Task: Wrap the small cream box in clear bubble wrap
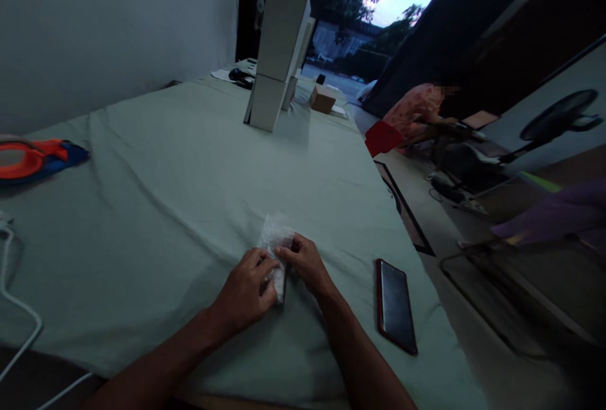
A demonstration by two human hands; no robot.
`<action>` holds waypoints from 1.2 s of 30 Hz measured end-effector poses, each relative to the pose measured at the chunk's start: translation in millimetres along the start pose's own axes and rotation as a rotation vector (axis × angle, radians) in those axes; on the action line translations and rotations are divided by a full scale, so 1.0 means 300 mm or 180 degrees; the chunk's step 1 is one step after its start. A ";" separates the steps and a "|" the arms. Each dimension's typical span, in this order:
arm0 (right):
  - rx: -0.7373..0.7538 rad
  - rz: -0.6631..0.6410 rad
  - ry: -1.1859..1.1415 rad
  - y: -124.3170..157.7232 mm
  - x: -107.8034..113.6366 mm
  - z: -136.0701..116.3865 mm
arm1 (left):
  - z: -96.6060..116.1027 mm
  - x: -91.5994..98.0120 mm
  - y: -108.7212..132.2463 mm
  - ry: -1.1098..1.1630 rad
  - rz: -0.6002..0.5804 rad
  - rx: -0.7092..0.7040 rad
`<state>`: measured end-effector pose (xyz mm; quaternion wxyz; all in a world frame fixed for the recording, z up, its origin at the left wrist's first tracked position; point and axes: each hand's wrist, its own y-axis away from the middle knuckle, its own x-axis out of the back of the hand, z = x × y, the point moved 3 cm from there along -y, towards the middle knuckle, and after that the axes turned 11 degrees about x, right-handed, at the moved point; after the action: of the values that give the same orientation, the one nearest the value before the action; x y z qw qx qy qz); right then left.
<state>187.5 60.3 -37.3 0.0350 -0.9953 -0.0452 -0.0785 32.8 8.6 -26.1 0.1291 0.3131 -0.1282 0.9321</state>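
Observation:
A narrow bundle of bubble wrap [277,230] lies on the cloth-covered table [189,170] close to me, its far end loose and flat. What is inside the wrap, if anything, is hard to make out; a dark edge shows at its near end. My left hand [253,281] grips the wrap from the left with curled fingers. From the right, my right hand [305,262] pinches the same wrap, thumb on top. To the right of my forearm rests a smartphone [396,306] in a red case, screen up and dark.
A tall pale box [279,50] stands farther back, with a small brown box [322,99] behind it. An orange and blue item [42,158] and a white cable [21,299] are at left. Beyond the table's right edge sit a person [416,110] and a fan [558,120].

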 end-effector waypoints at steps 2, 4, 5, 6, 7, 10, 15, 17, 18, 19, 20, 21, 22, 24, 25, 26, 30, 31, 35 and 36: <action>0.0100 0.0024 0.0018 0.007 -0.004 -0.009 | -0.005 -0.001 0.000 0.0094 0.0056 0.0076; 0.0151 0.0034 -0.0009 0.021 -0.008 -0.018 | -0.012 -0.004 0.001 0.0148 0.0124 0.0160; 0.0170 0.0019 -0.0034 0.030 -0.010 -0.023 | -0.014 -0.006 0.002 0.0165 0.0148 0.0193; 0.0206 -0.0014 -0.0042 0.041 -0.011 -0.029 | -0.015 -0.008 0.003 0.0170 0.0160 0.0216; 0.0269 -0.0070 -0.0016 0.052 -0.010 -0.037 | -0.016 -0.010 0.004 0.0156 0.0180 0.0237; 0.0563 -0.0353 0.0327 0.087 -0.004 -0.064 | -0.019 -0.008 0.008 0.0016 0.0371 0.0303; 0.1221 -0.0685 0.1076 0.150 0.011 -0.100 | -0.047 0.006 0.008 -0.0034 0.0856 0.0395; 0.1512 -0.0757 0.1414 0.181 0.014 -0.108 | -0.061 0.009 0.001 0.0166 0.0737 0.0357; 0.1645 -0.0818 0.1576 0.198 0.013 -0.110 | -0.067 0.010 -0.003 0.0290 0.0596 0.0346; 0.1767 -0.0893 0.1727 0.216 0.010 -0.110 | -0.072 0.010 -0.007 0.0411 0.0419 0.0347; 0.1874 -0.0975 0.1871 0.233 0.006 -0.109 | -0.075 0.010 -0.010 0.0516 0.0242 0.0356; 0.1961 -0.1050 0.2010 0.248 0.001 -0.105 | -0.077 0.011 -0.012 0.0599 0.0096 0.0369; 0.2024 -0.1101 0.2148 0.261 -0.004 -0.100 | -0.077 0.012 -0.014 0.0661 -0.0009 0.0378; 0.2098 -0.1084 0.2359 0.275 -0.016 -0.086 | -0.075 0.013 -0.016 0.0738 -0.0120 0.0377; 0.2117 -0.1024 0.2388 0.275 -0.020 -0.079 | -0.073 0.014 -0.018 0.0759 -0.0132 0.0387; 0.2128 -0.0948 0.2339 0.270 -0.023 -0.073 | -0.072 0.016 -0.020 0.0772 -0.0124 0.0420; 0.1656 -0.0601 0.1589 0.208 -0.017 -0.063 | -0.073 0.035 -0.030 0.1002 -0.0088 0.0698; 0.1328 -0.0567 0.1333 0.190 -0.014 -0.060 | -0.074 0.039 -0.033 0.1166 -0.0186 0.0770; 0.0309 -0.0643 0.0576 0.151 -0.018 -0.058 | -0.075 0.040 -0.034 0.1782 -0.0792 0.0982; 0.0258 -0.0623 0.0576 0.148 -0.019 -0.059 | -0.076 0.038 -0.033 0.1842 -0.0853 0.1020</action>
<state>183.5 14.3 -23.5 0.0712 -0.9727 -0.1419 -0.1691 14.8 26.8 -35.0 0.2304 0.0664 0.1036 0.9653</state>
